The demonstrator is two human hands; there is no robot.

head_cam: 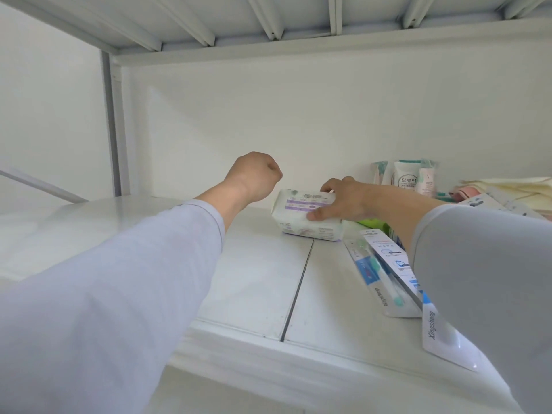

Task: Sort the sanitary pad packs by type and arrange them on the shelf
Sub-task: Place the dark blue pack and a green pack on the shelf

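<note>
A white sanitary pad pack (298, 215) with purple stripes lies flat on the white shelf (257, 279), near its middle. My right hand (343, 204) grips the pack from its right side, thumb on the front face and fingers over the top. My left hand (254, 174) hovers just left of and above the pack, curled into a fist with nothing in it. A green-and-white pack (379, 225) peeks out under my right forearm; most of it is hidden.
Boxed toothbrushes (385, 276) lie on the shelf's right part, one sticking out over the front edge. White tubes (406, 179) stand at the back right beside folded cloths (507, 189). A shelf post (115, 130) rises at the left. Another shelf (268, 22) is overhead.
</note>
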